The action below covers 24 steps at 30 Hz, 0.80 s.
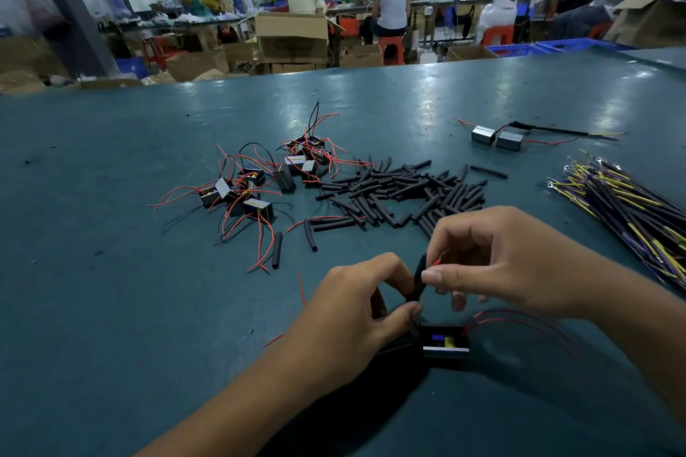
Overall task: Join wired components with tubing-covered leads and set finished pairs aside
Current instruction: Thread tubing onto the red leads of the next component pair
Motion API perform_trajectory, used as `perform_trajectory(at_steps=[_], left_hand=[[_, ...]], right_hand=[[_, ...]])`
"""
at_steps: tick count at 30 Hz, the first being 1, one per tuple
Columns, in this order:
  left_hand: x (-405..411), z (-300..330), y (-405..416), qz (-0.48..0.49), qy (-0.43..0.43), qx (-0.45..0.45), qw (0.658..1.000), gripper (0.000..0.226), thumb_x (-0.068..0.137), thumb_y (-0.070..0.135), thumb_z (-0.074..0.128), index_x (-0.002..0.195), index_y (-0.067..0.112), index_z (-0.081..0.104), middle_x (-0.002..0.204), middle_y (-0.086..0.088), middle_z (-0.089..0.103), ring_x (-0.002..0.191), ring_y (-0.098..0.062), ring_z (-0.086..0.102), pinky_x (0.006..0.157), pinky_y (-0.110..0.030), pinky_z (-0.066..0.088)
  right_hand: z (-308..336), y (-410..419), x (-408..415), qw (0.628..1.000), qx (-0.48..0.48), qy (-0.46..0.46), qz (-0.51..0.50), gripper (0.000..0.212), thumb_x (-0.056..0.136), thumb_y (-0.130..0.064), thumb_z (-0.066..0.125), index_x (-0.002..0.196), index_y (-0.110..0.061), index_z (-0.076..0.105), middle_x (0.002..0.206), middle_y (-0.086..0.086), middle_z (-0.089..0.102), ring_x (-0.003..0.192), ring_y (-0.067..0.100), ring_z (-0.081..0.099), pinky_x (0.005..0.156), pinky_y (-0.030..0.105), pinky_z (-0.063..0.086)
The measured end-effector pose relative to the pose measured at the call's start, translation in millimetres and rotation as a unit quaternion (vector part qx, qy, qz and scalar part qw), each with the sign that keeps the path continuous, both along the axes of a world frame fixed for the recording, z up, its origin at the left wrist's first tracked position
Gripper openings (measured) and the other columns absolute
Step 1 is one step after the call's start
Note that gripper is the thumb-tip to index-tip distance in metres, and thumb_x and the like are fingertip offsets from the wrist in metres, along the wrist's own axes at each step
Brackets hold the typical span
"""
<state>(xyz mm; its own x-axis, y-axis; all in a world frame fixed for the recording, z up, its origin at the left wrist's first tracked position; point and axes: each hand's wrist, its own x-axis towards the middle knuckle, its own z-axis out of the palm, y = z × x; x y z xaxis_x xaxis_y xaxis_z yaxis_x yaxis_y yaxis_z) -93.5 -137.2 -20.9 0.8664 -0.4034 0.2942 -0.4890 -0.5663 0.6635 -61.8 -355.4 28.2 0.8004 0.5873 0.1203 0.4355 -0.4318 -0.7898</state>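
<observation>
the left hand (365,302) pinches a short black tubing piece (420,280) above a small black boxy wired component (444,341) on the teal tabletop (111,308). the right hand (493,263) pinches a thin red wire lead (438,260) at the tubing's top end.

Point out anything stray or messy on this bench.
Nothing damaged. A few black tubes lie apart from the main tube pile, near the tangled red-wired parts. One tube sits off right.

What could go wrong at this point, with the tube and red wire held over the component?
The bare strands of the red wire in the right hand could splay and snag on the black tube held by the left hand. The component lies loose on the table; a tug might drag it.
</observation>
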Motion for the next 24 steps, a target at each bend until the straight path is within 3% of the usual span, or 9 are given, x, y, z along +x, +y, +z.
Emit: perform_trajectory(at_steps=[5,9,13,19,21,24], left_hand=[[-1.1,1.6,1.1,0.007,0.020,-0.010,1.000,0.015,0.088,0.039,0.073,0.091,0.033,0.059,0.066,0.005,0.061,0.052,-0.004,0.050,0.049,-0.012,0.034],[-1.5,4.1,-2.7,-0.001,0.020,-0.030,0.999,0.011,0.090,0.035,0.072,0.091,0.028,0.064,0.077,0.027,0.062,0.053,-0.002,0.051,0.050,-0.009,0.033],[-1.0,3.4,-2.2,0.007,0.002,-0.021,1.000,0.013,0.087,0.033,0.075,0.085,0.025,0.065,0.065,0.009,0.059,0.054,-0.003,0.048,0.051,-0.011,0.033],[-0.6,1.1,-1.3,0.008,0.007,-0.015,1.000,0.015,0.087,0.030,0.076,0.082,0.024,0.063,0.071,0.022,0.056,0.058,-0.003,0.050,0.054,-0.010,0.034],[-0.1,0.7,0.6,0.008,0.005,-0.014,1.000,0.015,0.088,0.033,0.075,0.082,0.026,0.062,0.074,0.017,0.059,0.062,-0.005,0.053,0.056,-0.011,0.036],[0.6,0.3,1.6,0.006,-0.005,-0.006,1.000,0.016,0.089,0.035,0.073,0.083,0.026,0.061,0.077,0.010,0.061,0.068,-0.008,0.056,0.057,-0.012,0.039]], right_hand=[[3.0,-2.9,1.9,0.999,-0.007,-0.032,0.011,0.011,0.087,-0.036,0.070,0.083,-0.027,0.067,0.076,-0.002,0.072,0.067,0.013,0.072,0.056,0.023,0.053],[2.0,0.2,-0.7,0.998,-0.001,-0.051,0.026,0.011,0.089,-0.033,0.070,0.083,-0.025,0.067,0.074,-0.008,0.071,0.066,0.009,0.070,0.058,0.013,0.047],[2.5,-2.2,0.7,0.998,-0.005,-0.067,0.021,0.011,0.088,-0.029,0.072,0.081,-0.021,0.068,0.070,-0.011,0.070,0.063,0.009,0.069,0.059,0.010,0.045],[5.0,-6.7,3.6,0.998,0.038,-0.054,0.007,0.014,0.084,-0.031,0.071,0.079,-0.019,0.067,0.070,0.002,0.070,0.057,0.010,0.065,0.055,0.019,0.050],[7.6,-10.7,6.6,0.995,0.074,-0.054,-0.031,0.016,0.082,-0.035,0.069,0.078,-0.020,0.066,0.069,0.007,0.069,0.055,0.012,0.063,0.052,0.022,0.050],[8.0,-13.0,8.9,0.993,0.085,-0.055,-0.055,0.019,0.080,-0.036,0.068,0.080,-0.017,0.066,0.068,0.004,0.068,0.055,0.007,0.060,0.051,0.017,0.047]])
